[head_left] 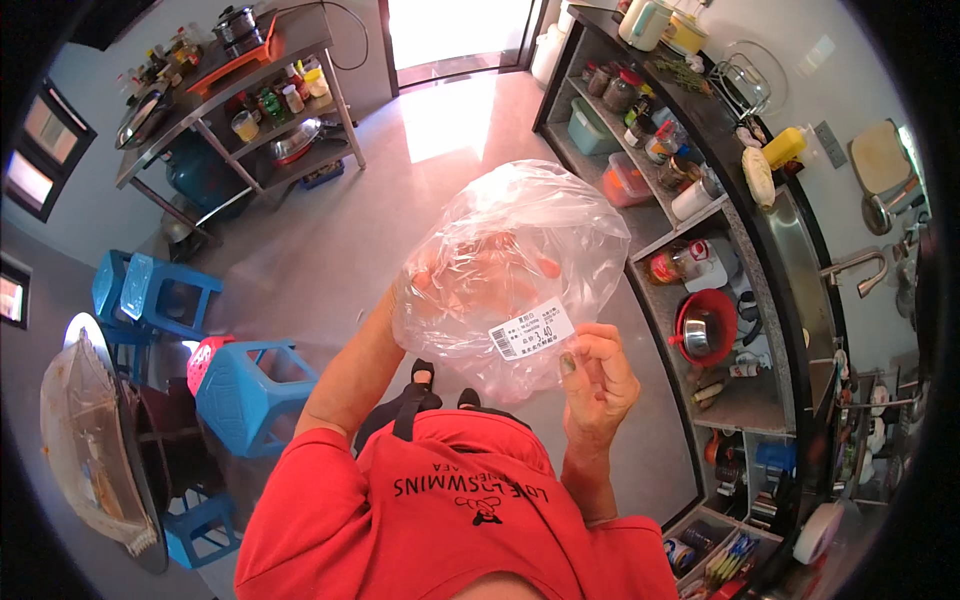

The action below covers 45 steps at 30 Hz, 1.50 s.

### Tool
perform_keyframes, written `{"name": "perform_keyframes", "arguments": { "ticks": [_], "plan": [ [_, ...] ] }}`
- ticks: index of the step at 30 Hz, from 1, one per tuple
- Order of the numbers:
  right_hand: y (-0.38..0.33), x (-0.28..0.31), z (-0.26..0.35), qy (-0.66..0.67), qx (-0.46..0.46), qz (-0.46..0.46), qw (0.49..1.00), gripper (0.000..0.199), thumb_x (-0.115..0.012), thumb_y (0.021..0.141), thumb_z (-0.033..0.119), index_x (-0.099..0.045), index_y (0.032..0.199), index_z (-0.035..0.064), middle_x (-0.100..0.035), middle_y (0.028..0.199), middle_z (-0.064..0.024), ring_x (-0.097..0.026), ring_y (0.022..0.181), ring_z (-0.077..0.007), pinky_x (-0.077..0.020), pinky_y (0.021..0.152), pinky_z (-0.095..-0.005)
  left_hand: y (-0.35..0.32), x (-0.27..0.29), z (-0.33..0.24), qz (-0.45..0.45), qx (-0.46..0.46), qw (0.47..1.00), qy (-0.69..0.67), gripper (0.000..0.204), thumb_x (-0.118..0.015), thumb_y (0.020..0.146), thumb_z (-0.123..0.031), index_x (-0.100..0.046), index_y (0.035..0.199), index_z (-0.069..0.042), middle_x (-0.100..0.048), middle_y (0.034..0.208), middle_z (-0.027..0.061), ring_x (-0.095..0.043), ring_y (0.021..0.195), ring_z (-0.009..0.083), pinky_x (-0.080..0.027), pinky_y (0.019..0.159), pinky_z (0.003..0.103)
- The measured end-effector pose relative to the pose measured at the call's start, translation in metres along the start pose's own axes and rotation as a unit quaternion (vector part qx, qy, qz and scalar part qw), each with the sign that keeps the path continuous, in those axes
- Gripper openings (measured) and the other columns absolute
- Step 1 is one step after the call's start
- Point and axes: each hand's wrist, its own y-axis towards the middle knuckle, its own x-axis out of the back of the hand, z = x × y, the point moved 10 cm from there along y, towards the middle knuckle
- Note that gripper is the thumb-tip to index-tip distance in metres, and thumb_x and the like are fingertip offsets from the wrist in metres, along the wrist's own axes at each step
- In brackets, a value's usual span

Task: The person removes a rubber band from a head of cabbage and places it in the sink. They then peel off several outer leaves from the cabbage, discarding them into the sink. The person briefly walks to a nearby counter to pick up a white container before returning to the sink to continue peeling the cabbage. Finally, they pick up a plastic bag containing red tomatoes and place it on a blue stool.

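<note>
A clear, crinkled plastic bag (590, 235) is puffed out in front of my chest. Stuck to its near side is a white printed label (530, 330) with a barcode. My left hand (487, 262) shows dimly through the plastic with its fingers spread; whether it is inside the bag or behind it I cannot tell. At the bag's lower right, beside the label, my right hand (603, 383) pinches the plastic between thumb and fingers. The thumb tip is close to the label's corner. I cannot make out anything inside the bag.
On the right runs a dark counter (790, 250) over open shelves, with a red basin (706, 318) holding a metal bowl. Blue plastic stools (255, 395) stand at left near a mesh food cover (85, 440). A metal rack (240, 150) holds pots and bottles at the far left.
</note>
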Motion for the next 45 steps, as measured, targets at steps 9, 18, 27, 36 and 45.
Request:
{"name": "perform_keyframes", "arguments": {
  "ticks": [9, 18, 27, 36, 45],
  "plan": [
    [-0.008, -0.006, -0.016, -0.026, 0.009, 0.070, 0.997, 0.016, -0.063, 0.073, -0.006, -0.056, 0.086, 0.0016, -0.051, 0.103, -0.0127, -0.048, 0.097, -0.0189, -0.0363, 0.088, -0.0306, -0.043, -0.034, 0.002, 0.026, -0.037, 0.998, -0.041, 0.085, -0.074, 0.071, -0.024, -0.026, 0.140, -0.006, -0.027, 0.143, 0.0160, -0.034, 0.128, 0.0299, -0.033, 0.102, 0.041],
    [-0.018, -0.078, -0.059, 0.097, -0.134, 0.184, 0.969, 0.034, -0.067, 0.075, 0.010, -0.054, 0.105, 0.0006, -0.035, 0.129, -0.0171, -0.036, 0.119, -0.0261, -0.0325, 0.096, -0.0385, -0.121, -0.016, -0.020, -0.080, -0.087, 0.993, -0.024, 0.083, -0.073, 0.072, -0.025, -0.027, 0.139, -0.007, -0.028, 0.143, 0.0172, -0.036, 0.127, 0.0311, -0.034, 0.101, 0.042],
    [-0.063, -0.177, -0.157, 0.205, -0.360, 0.270, 0.869, 0.041, -0.056, 0.079, 0.005, -0.048, 0.118, -0.0012, -0.057, 0.109, -0.0120, -0.058, 0.097, -0.0224, -0.0488, 0.080, -0.0352, -0.229, 0.067, -0.058, -0.373, -0.034, 0.895, 0.241, 0.045, -0.065, 0.080, -0.017, -0.053, 0.121, -0.006, -0.053, 0.120, 0.0075, -0.054, 0.104, 0.0185, -0.046, 0.086, 0.033],
    [-0.101, -0.250, -0.201, 0.469, -0.499, 0.175, 0.708, 0.037, -0.054, 0.085, 0.028, -0.052, 0.114, 0.0061, -0.055, 0.113, -0.0202, -0.060, 0.092, -0.0330, -0.0558, 0.066, -0.0448, -0.401, 0.104, -0.136, -0.645, -0.099, 0.722, 0.233, 0.061, -0.066, 0.078, -0.040, -0.044, 0.125, -0.010, -0.052, 0.116, 0.0075, -0.052, 0.100, 0.0224, -0.043, 0.081, 0.038],
    [-0.137, -0.331, -0.179, 0.477, -0.411, 0.280, 0.725, 0.041, -0.049, 0.088, 0.034, -0.050, 0.119, 0.0070, -0.049, 0.122, -0.0254, -0.055, 0.103, -0.0387, -0.0543, 0.073, -0.0480, -0.441, 0.104, -0.205, -0.601, -0.269, 0.704, 0.267, 0.010, -0.053, 0.089, -0.010, -0.053, 0.098, -0.007, -0.063, 0.100, 0.0118, -0.064, 0.079, 0.0211, -0.052, 0.062, 0.029]
  ]
}}
